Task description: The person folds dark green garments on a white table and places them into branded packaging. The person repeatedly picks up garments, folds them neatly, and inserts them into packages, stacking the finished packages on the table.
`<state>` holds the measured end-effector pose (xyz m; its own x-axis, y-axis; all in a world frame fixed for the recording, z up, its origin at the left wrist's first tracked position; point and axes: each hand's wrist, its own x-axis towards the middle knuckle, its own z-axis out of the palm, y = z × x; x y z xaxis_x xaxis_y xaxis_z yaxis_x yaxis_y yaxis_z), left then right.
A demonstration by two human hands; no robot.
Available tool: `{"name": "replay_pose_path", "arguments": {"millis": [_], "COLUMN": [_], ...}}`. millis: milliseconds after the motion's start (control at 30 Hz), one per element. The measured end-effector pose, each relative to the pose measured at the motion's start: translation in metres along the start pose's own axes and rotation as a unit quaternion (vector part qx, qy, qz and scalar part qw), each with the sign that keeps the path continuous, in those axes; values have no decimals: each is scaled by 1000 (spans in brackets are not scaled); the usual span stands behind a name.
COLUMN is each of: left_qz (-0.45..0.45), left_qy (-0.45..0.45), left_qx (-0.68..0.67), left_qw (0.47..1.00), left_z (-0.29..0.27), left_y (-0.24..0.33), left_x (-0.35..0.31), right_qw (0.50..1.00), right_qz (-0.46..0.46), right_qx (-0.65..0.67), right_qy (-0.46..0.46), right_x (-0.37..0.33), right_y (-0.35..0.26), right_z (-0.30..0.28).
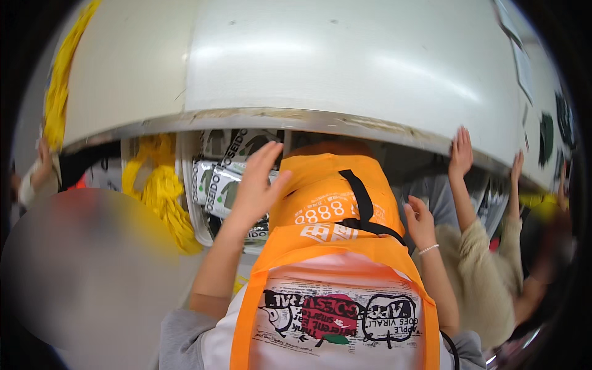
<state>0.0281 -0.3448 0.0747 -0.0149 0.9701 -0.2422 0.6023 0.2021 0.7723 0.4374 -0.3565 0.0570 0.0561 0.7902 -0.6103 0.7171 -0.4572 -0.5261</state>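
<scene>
My left hand (262, 185) is raised just below the table's front edge, fingers stretched out, holding nothing. Behind it, under the table, stands a white bin (190, 213) filled with flat plastic packets (229, 185) printed in white, black and green. My right hand (420, 225) hangs at the right side of my orange apron (333, 197), its fingers loosely bent and apart, with nothing seen in it. A black strap (364, 203) is tied across the apron.
A white tabletop (345, 68) with a metal edge (259, 115) spans the front. Yellow bands (58, 92) hang at far left, and more yellow material (159, 191) is bundled below. A co-worker's hand (461, 154) rests at the edge on the right. People sit on both sides.
</scene>
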Motion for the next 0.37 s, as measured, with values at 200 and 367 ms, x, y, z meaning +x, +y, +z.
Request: {"name": "replay_pose_path", "arguments": {"millis": [200, 367], "left_qz": [30, 111], "left_qy": [-3, 39], "left_qx": [-20, -88], "left_qw": [999, 989], "left_z": [-62, -69], "left_y": [12, 68], "left_x": [52, 104], "right_qw": [963, 784], "right_qz": [-57, -399], "right_qx": [212, 396], "right_qy": [154, 264], "right_x": [-72, -80], "right_y": [-87, -199], "right_z": [-76, -144]}}
